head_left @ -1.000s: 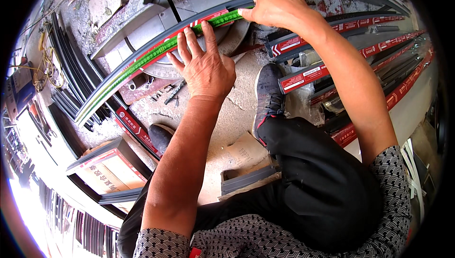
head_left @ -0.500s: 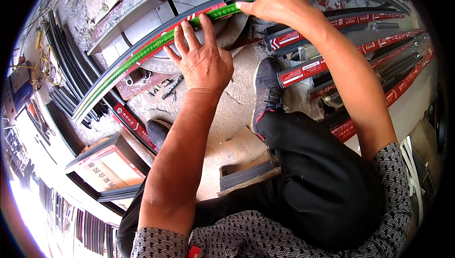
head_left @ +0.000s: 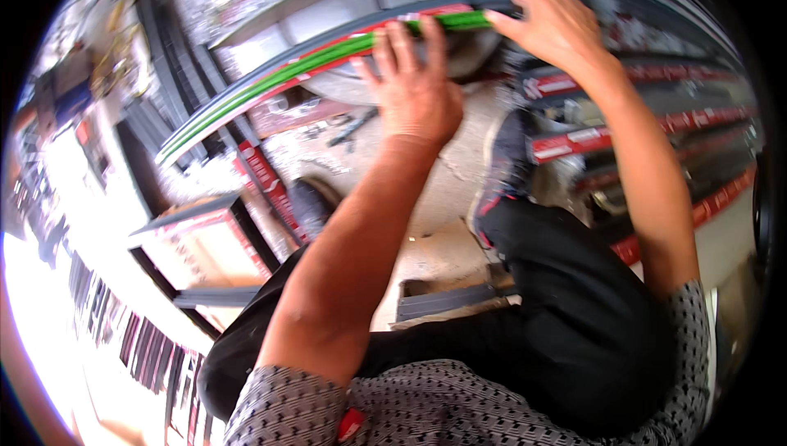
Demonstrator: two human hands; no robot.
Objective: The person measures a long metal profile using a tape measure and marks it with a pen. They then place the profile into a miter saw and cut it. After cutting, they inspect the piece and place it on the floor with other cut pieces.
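A long dark grey profile with red film [head_left: 361,25] lies crosswise in front of me over a saw base. Along its near side runs a green measuring tape [head_left: 303,65], its left part bowed toward me by the lens. My left hand [head_left: 418,89] rests its outstretched, slightly spread fingertips on the tape and profile, with the thumb off to the right. At the tape's right end is my right hand [head_left: 561,32]: the thumb touches the tape end and the fingers reach over the profile's far side, closed round it. The picture is smeared by motion, hiding the tape's markings.
The grey metal saw base [head_left: 328,11] stands behind the profile. Red-labelled profiles [head_left: 574,144] are stacked on the right, and dark bars [head_left: 168,52] lie at the left. An open-framed carton [head_left: 205,249] is at lower left. My shoe [head_left: 508,159] stands between them.
The whole scene has shifted to the right in the picture as my head turned, and it has blurred. Both hands keep their places on the tape and profile.
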